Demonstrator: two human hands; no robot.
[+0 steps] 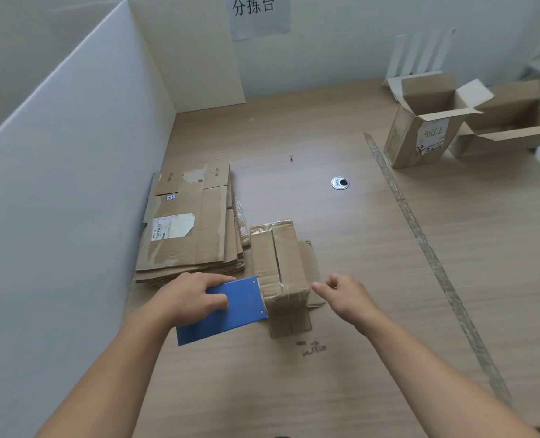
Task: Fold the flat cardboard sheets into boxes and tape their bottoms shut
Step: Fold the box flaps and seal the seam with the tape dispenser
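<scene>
A small cardboard box point(283, 257) stands bottom-up on the wooden table, its two bottom flaps closed with a seam down the middle. My left hand point(189, 295) grips a blue tape dispenser point(227, 311), whose front edge presses against the box's near left corner. My right hand point(341, 294) hovers just right of the box with fingers loosely curled, thumb and forefinger close together, holding nothing I can see. A stack of flat cardboard sheets point(188, 222) lies to the left of the box.
A white partition point(73, 184) walls off the left side. Two open folded boxes point(426, 121) point(515, 118) stand at the far right. A strip of tape point(426, 248) runs across the table. A round cable hole point(340, 183) sits mid-table.
</scene>
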